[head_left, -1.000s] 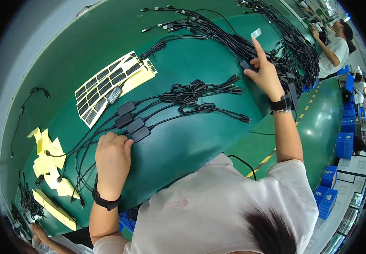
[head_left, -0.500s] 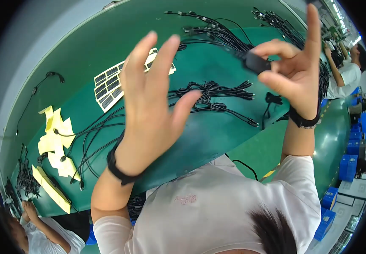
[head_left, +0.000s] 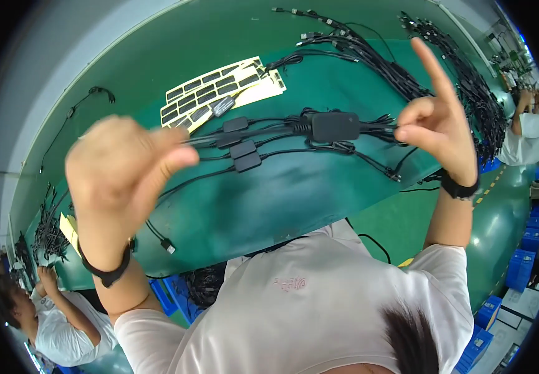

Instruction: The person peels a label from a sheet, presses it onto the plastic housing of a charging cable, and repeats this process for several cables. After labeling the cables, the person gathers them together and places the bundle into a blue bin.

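The hands are well apart, the left hand [head_left: 116, 177], a bit blurred, closed around one side of a black cord [head_left: 250, 131], the right hand [head_left: 439, 131] pinching the other. The cord's black box [head_left: 335, 127] hangs between them, nearer the right. Pulling too hard could strain the joint where cord meets box. Slack might let it snag the other boxes [head_left: 248, 163] beneath, or brush the label sheet [head_left: 260, 93] beyond the left hand.

Factory workshop, cable heaps [head_left: 489, 121], seated co-worker [head_left: 73, 336]
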